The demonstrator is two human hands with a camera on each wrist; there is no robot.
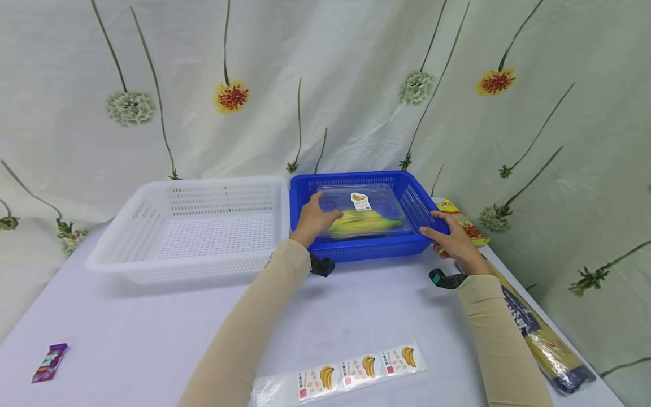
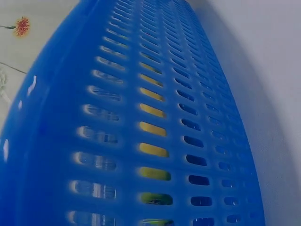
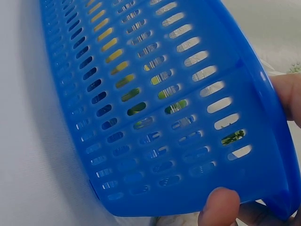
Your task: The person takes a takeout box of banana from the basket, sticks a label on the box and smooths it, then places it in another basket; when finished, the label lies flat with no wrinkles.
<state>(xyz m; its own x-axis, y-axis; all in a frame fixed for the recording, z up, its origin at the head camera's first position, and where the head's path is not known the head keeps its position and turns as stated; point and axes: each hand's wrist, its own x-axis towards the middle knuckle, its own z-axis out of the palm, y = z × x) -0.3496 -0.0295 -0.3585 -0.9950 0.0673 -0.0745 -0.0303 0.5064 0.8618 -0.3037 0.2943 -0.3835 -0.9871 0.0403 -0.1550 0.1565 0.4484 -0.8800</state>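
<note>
A blue plastic basket with slotted sides stands at the back of the table. Inside lies a clear plastic box with a banana sticker on its lid and yellow bananas showing through. My left hand reaches over the basket's left side, thumb and forefinger spread at the box's left end. At the basket's right front corner, my right hand holds the rim. Its thumb shows against the outer wall in the right wrist view. The left wrist view shows only the basket's front, with the hand out of frame.
A white slotted basket stands directly left of the blue one. Nearer lies a strip of banana stickers. Along the right edge are a yellow-red packet and a long, shiny package. A small purple packet lies far left.
</note>
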